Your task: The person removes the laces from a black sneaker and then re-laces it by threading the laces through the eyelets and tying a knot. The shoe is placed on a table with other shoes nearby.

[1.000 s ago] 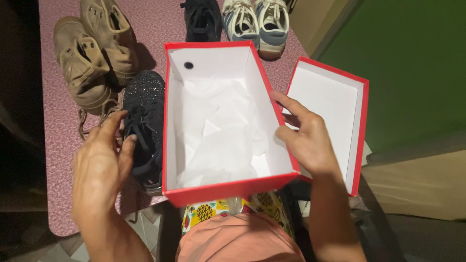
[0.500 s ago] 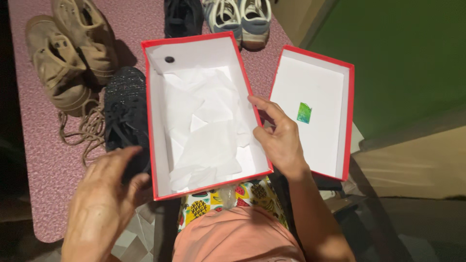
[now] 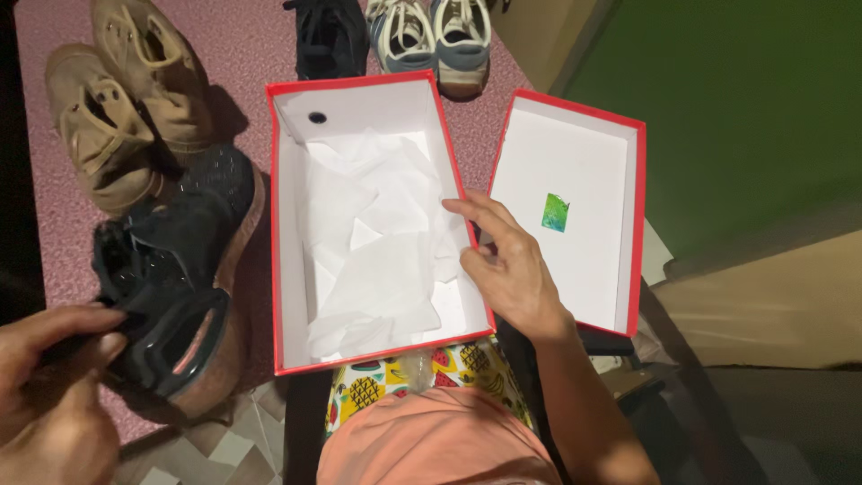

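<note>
A red shoebox (image 3: 280,260) with a white inside lies open in front of me, crumpled white tissue paper (image 3: 377,242) in its bottom. My right hand (image 3: 507,269) grips the box's right wall, fingers curled over the rim. My left hand (image 3: 49,386) at the lower left holds a black knit sneaker (image 3: 175,269) by its heel, tipped on its side with the pale brown sole facing the box. The red lid (image 3: 575,153) lies upside down to the right of the box, a small green sticker inside it.
A pair of tan lace-up boots (image 3: 117,108) lies at the upper left on the pink speckled mat (image 3: 242,45). Another black sneaker (image 3: 330,36) and a white-and-blue pair (image 3: 431,40) stand at the top. A green wall is on the right.
My left hand has taken the black sneaker by the heel, lifted it and tipped it on its side. My right hand stays on the box wall. The view shifted slightly.
</note>
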